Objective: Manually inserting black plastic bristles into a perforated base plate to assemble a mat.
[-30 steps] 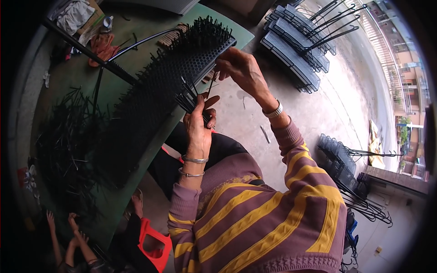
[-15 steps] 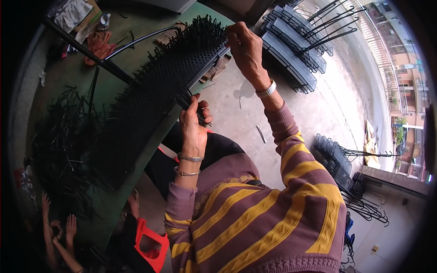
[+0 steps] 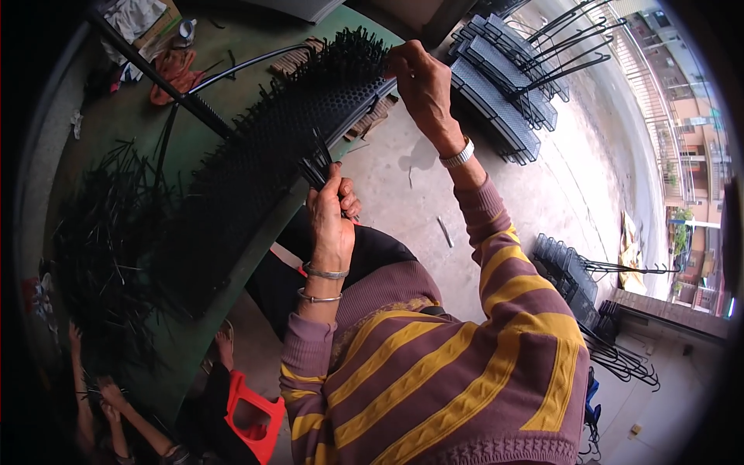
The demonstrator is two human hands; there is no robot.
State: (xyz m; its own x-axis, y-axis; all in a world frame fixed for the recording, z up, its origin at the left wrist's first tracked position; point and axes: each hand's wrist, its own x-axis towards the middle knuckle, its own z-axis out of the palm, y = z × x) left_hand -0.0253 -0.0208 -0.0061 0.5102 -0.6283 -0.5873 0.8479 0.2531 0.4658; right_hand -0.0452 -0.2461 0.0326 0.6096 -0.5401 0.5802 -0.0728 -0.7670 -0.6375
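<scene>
A long black perforated panel (image 3: 310, 116) lies aslant on the green table, thin black pieces sticking up along its far side and thickest at its far right end. My left hand (image 3: 333, 209) is closed around a bundle of thin black strips (image 3: 316, 161), whose ends fan out above the panel's near edge. Up at the panel's far right end, my right hand (image 3: 422, 81) has its fingers pinched together beside the upright pieces. What the pinch holds, if anything, is too small to make out.
A tangled heap of black strips (image 3: 108, 248) covers the left of the green table (image 3: 167, 364). Other people's hands (image 3: 112, 395) work at its near left corner. A red plastic stool (image 3: 252, 418) stands below. Stacked mesh racks (image 3: 496, 85) with hooks rest on the floor.
The strips in my left hand now point up and spread over the panel. My right hand stays at the panel's far end, fingers pinched. The other people's hands have shifted.
</scene>
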